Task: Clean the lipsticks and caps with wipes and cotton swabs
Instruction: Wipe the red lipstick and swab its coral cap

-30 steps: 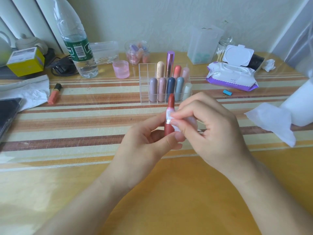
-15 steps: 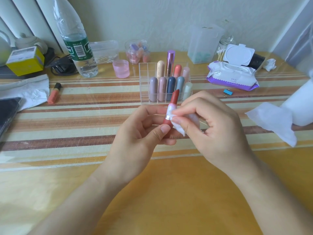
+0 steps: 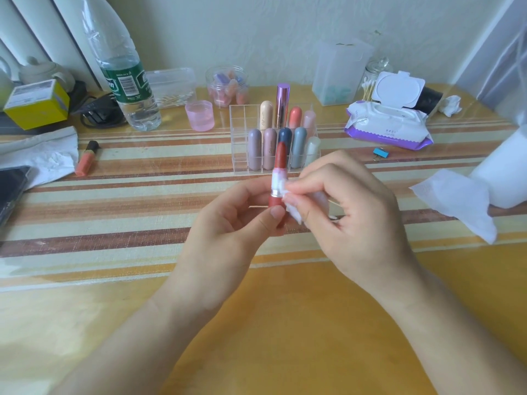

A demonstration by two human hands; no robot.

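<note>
Left hand (image 3: 222,232) grips the lipstick (image 3: 280,156) base, since righted from a tilt. Right hand (image 3: 350,218) pinches the wipe (image 3: 295,215) against its collar. Wiping evidently unfinished.

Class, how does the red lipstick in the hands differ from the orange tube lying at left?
The red lipstick is uncapped, bullet exposed; the orange tube wears a black cap. The red lipstick is held upright by the left hand; the orange tube lies flat on the table. Both are slim cylinders.
</note>
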